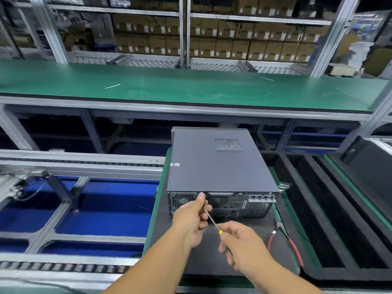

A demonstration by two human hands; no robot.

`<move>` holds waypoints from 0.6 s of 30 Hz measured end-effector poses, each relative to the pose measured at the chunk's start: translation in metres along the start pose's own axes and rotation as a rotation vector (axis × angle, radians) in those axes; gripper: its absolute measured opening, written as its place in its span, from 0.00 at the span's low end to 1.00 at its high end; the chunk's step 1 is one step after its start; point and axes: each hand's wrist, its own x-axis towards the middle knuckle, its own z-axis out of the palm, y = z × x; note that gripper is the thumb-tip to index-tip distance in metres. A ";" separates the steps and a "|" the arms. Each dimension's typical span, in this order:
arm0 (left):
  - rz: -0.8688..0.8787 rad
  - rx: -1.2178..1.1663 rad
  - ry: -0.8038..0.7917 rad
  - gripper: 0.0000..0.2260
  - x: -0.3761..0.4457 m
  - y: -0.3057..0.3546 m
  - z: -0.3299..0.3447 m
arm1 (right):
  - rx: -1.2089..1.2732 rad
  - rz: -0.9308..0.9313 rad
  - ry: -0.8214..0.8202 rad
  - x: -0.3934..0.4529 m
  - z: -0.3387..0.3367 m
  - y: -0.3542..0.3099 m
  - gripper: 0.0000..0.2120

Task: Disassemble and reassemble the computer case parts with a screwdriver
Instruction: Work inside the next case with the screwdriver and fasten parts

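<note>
We hold a yellow-handled screwdriver (214, 224) at the rear panel of a grey computer case (220, 166): our right hand (239, 240) grips the handle, our left hand (192, 217) pinches the shaft. Red-handled pliers (283, 242) lie just right on the black mat (250, 221).

I'm seeing red-handled pliers (285, 242) lying on the dark mat (250, 257), a long green bench (191, 88) running across behind, and shelves of cardboard boxes (244, 47) standing beyond it.
</note>
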 end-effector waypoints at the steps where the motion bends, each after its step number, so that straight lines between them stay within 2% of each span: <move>1: 0.004 -0.003 0.000 0.10 0.000 -0.001 -0.001 | 0.009 0.005 -0.001 0.000 0.002 -0.001 0.12; 12: 0.028 -0.042 0.059 0.12 0.006 -0.008 -0.009 | 0.051 0.037 0.008 0.006 0.028 -0.005 0.11; 18: 0.037 -0.007 0.107 0.12 0.014 -0.005 -0.004 | 0.084 0.057 0.077 0.014 0.049 -0.009 0.08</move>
